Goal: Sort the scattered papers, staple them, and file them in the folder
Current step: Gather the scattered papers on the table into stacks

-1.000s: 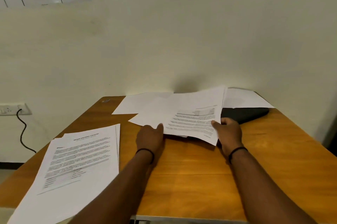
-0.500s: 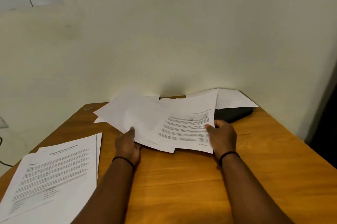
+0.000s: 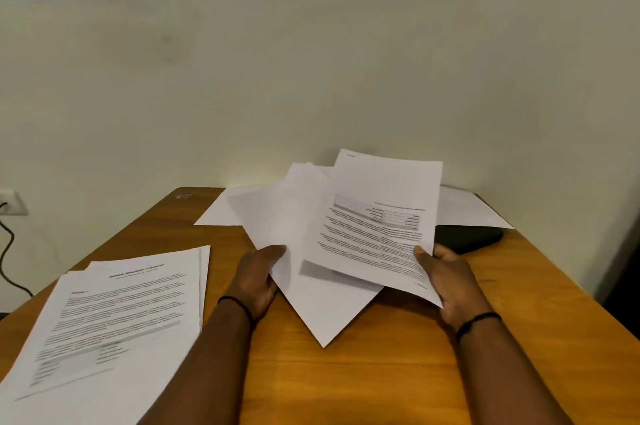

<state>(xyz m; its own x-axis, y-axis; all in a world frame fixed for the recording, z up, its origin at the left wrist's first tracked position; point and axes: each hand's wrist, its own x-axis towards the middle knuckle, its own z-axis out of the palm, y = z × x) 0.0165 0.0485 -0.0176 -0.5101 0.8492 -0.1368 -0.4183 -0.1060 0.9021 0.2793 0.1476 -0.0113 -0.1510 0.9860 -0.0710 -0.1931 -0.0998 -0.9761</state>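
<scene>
A person seated at a wooden table (image 3: pixel 381 383) holds a loose sheaf of white paper sheets above its middle, the sheets fanned and tilted at different angles. The right hand (image 3: pixel 450 281) grips the printed white sheet (image 3: pixel 377 227) at its lower right edge, thumb lying on the printed face and fingers curled beneath; the page carries a shaded table and lines of text that run upside down to the camera. The left hand (image 3: pixel 258 277) holds the blank white sheets (image 3: pixel 294 251) by their left edge, thumb on top, with one pointed corner hanging down toward the tabletop between the two forearms. A thin black band circles each wrist.

Behind the raised sheaf, more white sheets (image 3: pixel 221 213) lie flat near the far edge of the table, against the wall. To the right of them a dark flat folder (image 3: pixel 467 237) lies on the table, partly covered by another white sheet (image 3: pixel 464 210).

On the near left of the table rests a separate stack of printed white pages (image 3: pixel 114 317), its top page showing a bold heading and blocks of text too blurred to read.

A pale wall (image 3: pixel 311 61) rises behind the table, with a white wall socket (image 3: pixel 12 202) and a black cable (image 3: pixel 8 251) at far left.
</scene>
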